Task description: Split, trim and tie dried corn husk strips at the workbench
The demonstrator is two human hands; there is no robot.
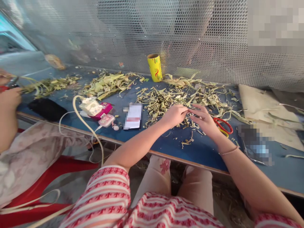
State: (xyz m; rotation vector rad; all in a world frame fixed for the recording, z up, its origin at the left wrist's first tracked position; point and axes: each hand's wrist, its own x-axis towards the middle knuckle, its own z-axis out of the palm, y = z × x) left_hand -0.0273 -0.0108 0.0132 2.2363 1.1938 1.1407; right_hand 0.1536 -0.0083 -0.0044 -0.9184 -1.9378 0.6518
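On the blue table (147,144), a wide heap of pale green plant scraps (154,101) lies in front of me. My left hand (175,115) is over the near edge of this heap, its fingers closed together; whatever they hold is too small to make out. Close on its right is my right hand (201,117), fingers spread, the fingertips of both hands meeting or nearly so. Red-handled scissors (224,125) lie beside my right hand, partly hidden by it. A yellow cardboard tube (155,68) stands upright behind the scraps.
Left of my hands are a phone (133,116), a pink case (106,120), a magenta box (103,110) with a cable and a black pouch (47,109). Another person's arm (8,117) is at far left. Brown cardboard (256,104) lies right. A perforated metal panel (142,31) rises behind.
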